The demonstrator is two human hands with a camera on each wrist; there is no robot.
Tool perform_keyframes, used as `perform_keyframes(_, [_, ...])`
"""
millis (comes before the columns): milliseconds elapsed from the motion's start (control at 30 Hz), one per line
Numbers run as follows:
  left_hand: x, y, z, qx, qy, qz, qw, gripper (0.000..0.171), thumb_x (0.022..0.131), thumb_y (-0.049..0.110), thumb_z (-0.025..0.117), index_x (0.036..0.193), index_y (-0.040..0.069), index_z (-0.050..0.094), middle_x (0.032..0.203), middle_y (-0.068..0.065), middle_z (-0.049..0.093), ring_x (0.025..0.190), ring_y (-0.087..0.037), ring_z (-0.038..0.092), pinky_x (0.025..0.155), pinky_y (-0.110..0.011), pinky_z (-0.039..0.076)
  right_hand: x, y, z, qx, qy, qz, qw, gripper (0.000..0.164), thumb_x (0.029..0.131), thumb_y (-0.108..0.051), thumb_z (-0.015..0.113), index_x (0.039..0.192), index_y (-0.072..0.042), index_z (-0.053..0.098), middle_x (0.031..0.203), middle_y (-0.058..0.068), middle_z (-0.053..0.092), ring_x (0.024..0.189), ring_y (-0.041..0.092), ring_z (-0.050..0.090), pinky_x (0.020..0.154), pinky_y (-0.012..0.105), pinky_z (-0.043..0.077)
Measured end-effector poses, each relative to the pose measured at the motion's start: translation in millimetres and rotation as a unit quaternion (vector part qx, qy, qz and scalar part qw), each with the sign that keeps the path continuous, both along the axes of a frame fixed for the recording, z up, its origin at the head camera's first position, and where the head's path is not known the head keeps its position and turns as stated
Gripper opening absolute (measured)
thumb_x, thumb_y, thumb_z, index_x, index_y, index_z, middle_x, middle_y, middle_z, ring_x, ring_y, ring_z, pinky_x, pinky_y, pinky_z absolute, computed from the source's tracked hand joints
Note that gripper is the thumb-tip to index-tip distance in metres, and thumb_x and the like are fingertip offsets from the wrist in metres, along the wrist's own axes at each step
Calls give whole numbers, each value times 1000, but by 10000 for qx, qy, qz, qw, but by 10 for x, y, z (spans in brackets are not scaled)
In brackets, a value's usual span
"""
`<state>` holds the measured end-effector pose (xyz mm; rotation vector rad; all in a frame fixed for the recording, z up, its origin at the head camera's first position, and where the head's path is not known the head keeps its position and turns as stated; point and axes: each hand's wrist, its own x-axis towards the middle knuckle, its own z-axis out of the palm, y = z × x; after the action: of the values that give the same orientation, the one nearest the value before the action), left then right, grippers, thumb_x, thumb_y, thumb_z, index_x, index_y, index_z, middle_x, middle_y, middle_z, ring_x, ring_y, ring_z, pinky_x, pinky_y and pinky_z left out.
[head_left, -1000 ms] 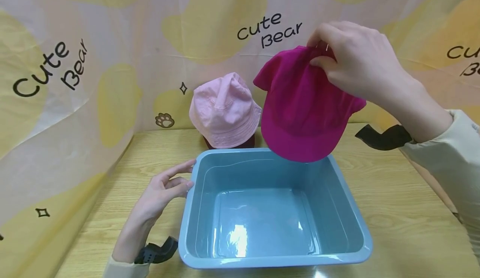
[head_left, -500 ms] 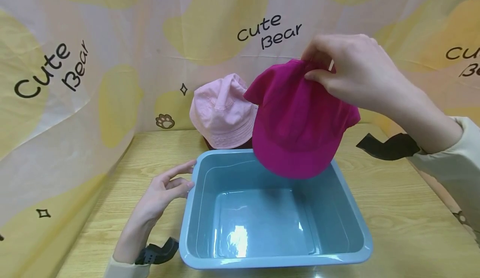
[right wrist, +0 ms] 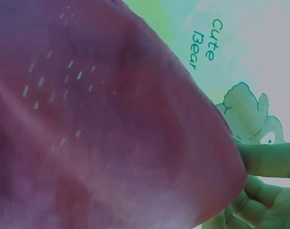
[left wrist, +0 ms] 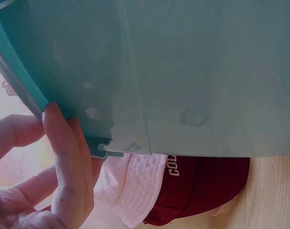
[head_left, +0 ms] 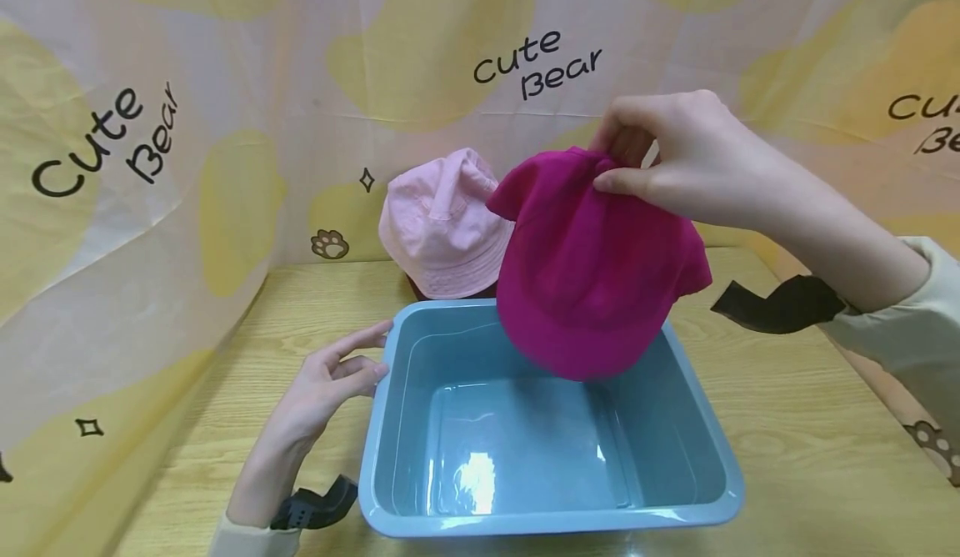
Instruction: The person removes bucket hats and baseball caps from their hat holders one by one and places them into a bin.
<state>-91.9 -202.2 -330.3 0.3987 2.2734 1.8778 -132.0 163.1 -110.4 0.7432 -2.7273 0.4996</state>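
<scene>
A magenta cap [head_left: 577, 290] hangs brim down, its crown pinched between thumb and fingers of my right hand [head_left: 693, 161]. The cap overlaps the back right part of a light blue plastic basin [head_left: 551, 525] on the table. Its fabric [right wrist: 126, 124] fills most of the right wrist view. My left hand [head_left: 326, 386] holds the basin's left rim, with the thumb along the edge. In the left wrist view, fingertips [left wrist: 53, 114] press the outer wall below the rim. The inside of the basin has only glare and the cap's shadow.
Behind the basin sits a pale pink bucket hat [head_left: 446, 223] on top of a dark red cap [left wrist: 207, 188] with white letters. A patterned cloth [head_left: 420, 48] rises at the back and left. The wooden table [head_left: 795, 424] extends on both sides.
My right hand has brought the magenta cap down and slightly left, so its brim now overlaps more of the basin's interior. The left hand and basin stay put.
</scene>
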Motion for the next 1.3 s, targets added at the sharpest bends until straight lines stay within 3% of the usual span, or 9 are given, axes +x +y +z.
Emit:
perform_keyframes(267, [-7, -1, 4, 28, -33, 42, 10000, 53, 93, 12, 62, 143, 5, 43, 123, -4, 54, 83, -9, 69, 77, -31, 57, -30, -66, -62, -200, -874, 37, 9960, 17, 83, -25, 74, 97, -18, 66, 85, -1, 68, 80, 9, 61, 75, 22, 45])
perform_keyframes(400, [-16, 5, 4, 6, -46, 33, 10000, 54, 93, 12, 62, 143, 5, 43, 123, -5, 55, 83, -9, 69, 77, -32, 57, -11, -117, -108, -296, -1240, 181, 9917, 16, 84, -21, 73, 96, -17, 65, 85, 0, 68, 81, 12, 61, 74, 24, 48])
perform_keyframes(767, [-46, -4, -31, -71, -76, 27, 9999, 54, 93, 13, 61, 144, 5, 42, 123, -3, 57, 85, -12, 70, 79, -33, 57, 55, -185, -290, -303, -1810, 646, 9809, 16, 83, -17, 73, 94, -16, 62, 82, 1, 65, 79, 14, 59, 72, 32, 48])
perform_keyframes(1133, [-39, 5, -22, 5, -9, 40, 10000, 53, 93, 11, 61, 143, 4, 43, 121, -3, 56, 82, -11, 70, 77, -32, 57, 149, -250, -412, -436, -2251, 1024, 9680, 18, 82, -15, 73, 92, -13, 58, 79, 3, 62, 75, 17, 58, 65, 31, 49])
perform_keyframes(1300, [-36, 0, -24, -32, -8, 55, 10000, 53, 94, 12, 61, 143, 4, 43, 120, -2, 57, 82, -11, 70, 77, -32, 57, 227, -330, -465, -405, -2251, 1225, 9657, 19, 80, -10, 73, 89, -15, 58, 79, 0, 61, 77, 16, 59, 66, 31, 51])
